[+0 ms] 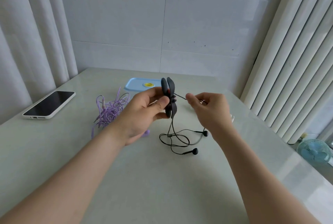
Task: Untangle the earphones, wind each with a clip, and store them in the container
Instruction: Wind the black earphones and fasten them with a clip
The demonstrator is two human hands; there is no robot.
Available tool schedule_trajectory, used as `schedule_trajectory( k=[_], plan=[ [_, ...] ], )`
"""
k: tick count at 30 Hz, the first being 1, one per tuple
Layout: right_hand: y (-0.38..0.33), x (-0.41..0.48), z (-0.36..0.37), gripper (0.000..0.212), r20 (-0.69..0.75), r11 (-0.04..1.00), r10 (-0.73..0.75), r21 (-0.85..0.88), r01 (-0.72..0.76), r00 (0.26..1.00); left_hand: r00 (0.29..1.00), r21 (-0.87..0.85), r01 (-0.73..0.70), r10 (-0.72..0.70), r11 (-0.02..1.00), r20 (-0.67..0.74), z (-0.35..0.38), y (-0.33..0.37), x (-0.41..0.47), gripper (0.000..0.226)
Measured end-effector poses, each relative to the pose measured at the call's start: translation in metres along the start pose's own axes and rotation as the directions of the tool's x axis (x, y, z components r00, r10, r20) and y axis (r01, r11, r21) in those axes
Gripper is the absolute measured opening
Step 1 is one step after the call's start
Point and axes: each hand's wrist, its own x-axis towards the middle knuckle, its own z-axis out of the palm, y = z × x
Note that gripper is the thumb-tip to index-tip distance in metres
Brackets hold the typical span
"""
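Note:
My left hand (144,110) grips a dark grey winder clip (170,94) upright above the table, thumb pressed on its middle. My right hand (209,108) pinches the black earphone cable (180,96) just right of the clip, pulled taut. The rest of the black earphones (180,140) hangs from the clip and lies looped on the table, both earbuds resting there. A tangled purple earphone set (110,110) lies to the left, partly hidden by my left hand. The blue-lidded container (138,84) stands behind the clip.
A phone in a white case (49,104) lies at the table's left. A small white object (232,117) peeks out behind my right wrist. Curtains hang on both sides, and a small fan (314,151) stands on the floor at the right.

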Motion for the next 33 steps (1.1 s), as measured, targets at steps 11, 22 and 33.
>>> schedule_trajectory(
  k=[11,22,33],
  plan=[
    [-0.016,-0.025,0.011,0.034,0.630,0.915,-0.307,-0.011,0.403,0.713,0.943,-0.103,0.009,-0.043,0.995,-0.329,-0.005,-0.005,0.007,0.020],
    [-0.018,-0.014,0.006,0.019,0.086,0.919,-0.394,0.063,0.390,0.915,0.993,0.404,-0.058,0.095,0.913,-0.072,-0.011,-0.017,0.008,0.012],
    [0.009,0.006,0.003,0.022,0.087,0.977,-0.126,-0.164,0.139,0.988,0.998,0.245,-0.059,0.059,0.968,0.006,0.002,-0.007,0.000,0.015]
  ],
)
